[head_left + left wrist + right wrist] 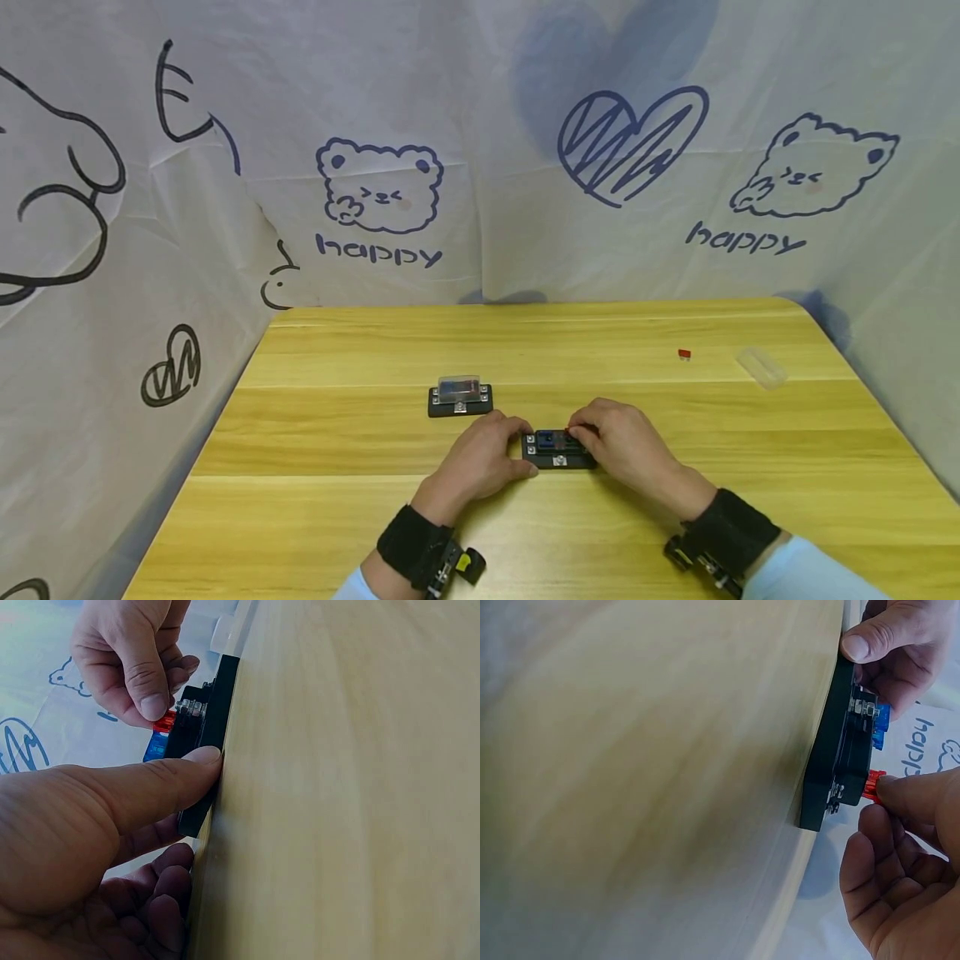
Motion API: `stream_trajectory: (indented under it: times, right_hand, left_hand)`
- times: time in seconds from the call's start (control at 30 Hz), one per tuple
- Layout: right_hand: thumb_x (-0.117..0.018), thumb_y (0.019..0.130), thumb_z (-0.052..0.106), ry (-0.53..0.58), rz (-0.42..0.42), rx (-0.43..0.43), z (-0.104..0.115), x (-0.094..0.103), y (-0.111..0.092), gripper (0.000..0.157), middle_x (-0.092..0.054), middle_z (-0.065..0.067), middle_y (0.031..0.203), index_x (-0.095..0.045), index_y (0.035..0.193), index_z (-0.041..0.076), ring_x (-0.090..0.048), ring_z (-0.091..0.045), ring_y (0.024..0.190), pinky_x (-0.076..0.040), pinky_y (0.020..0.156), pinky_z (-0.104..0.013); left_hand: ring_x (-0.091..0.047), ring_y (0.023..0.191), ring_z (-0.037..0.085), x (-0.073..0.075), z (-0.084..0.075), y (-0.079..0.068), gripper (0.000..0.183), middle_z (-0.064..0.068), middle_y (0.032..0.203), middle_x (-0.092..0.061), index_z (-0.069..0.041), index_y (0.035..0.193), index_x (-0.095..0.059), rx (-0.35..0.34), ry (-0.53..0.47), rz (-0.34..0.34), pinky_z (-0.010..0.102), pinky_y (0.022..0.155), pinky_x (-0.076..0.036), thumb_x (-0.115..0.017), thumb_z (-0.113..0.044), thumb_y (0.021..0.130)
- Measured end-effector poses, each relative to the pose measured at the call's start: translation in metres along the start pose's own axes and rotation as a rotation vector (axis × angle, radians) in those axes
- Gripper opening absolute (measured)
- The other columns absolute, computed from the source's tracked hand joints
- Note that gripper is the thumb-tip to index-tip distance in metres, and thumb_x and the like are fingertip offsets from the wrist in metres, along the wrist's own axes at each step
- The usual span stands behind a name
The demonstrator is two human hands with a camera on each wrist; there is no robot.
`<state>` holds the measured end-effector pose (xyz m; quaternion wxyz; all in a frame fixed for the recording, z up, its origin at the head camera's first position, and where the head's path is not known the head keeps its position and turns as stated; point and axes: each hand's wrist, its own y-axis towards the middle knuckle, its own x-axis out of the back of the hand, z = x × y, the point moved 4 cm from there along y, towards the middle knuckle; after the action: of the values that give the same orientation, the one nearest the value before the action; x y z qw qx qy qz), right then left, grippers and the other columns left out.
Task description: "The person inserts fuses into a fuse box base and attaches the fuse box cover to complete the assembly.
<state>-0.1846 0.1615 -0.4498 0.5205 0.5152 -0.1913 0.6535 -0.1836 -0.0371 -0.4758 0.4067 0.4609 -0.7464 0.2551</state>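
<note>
A black fuse block (542,461) lies on the table between both hands. My left hand (483,457) grips its left end, with the thumb along the near side and fingers at the far side. At the block's right part, my right hand (626,442) pinches a red blade fuse (872,785) between thumb and index finger. The fuse meets the top of the block; how deep it sits cannot be told. Blue blade fuses (881,724) stand in the block beside it, nearer my left hand.
Behind my left hand stands a second fuse block (442,410) under a clear cover (459,388). Another red fuse (685,354) lies at the back right, near a loose clear cover (762,367). White cloth (510,208) with drawings hangs behind the wooden table (300,517).
</note>
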Motion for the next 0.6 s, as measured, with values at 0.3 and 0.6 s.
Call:
stream_trajectory:
  times: [0.3, 0.6]
  right_hand:
    - [-0.071, 0.087, 0.015, -0.001, -0.007, 0.015, 0.0004, -0.0004, -0.0004, 0.007, -0.066, 0.007, 0.083, -0.073, 0.088, 0.021, -0.058, -0.006, 0.074, -0.051, 0.066, -0.032]
    - [-0.069, 0.089, 0.019, -0.015, -0.003, 0.013, 0.0014, -0.0009, 0.0004, 0.005, -0.066, 0.006, 0.083, -0.074, 0.087, 0.018, -0.059, -0.007, 0.074, -0.051, 0.066, -0.033]
  left_hand:
    - [-0.048, 0.080, 0.013, -0.0004, -0.0001, 0.0001, 0.050, -0.002, 0.093, -0.055, -0.019, 0.118, -0.064, -0.003, 0.007, -0.001, 0.029, 0.073, -0.044, -0.080, -0.040, 0.076]
    - [-0.047, 0.079, 0.013, -0.0002, 0.0001, -0.0001, 0.050, -0.002, 0.093, -0.054, -0.020, 0.119, -0.064, -0.007, 0.009, -0.005, 0.029, 0.073, -0.044, -0.080, -0.040, 0.076]
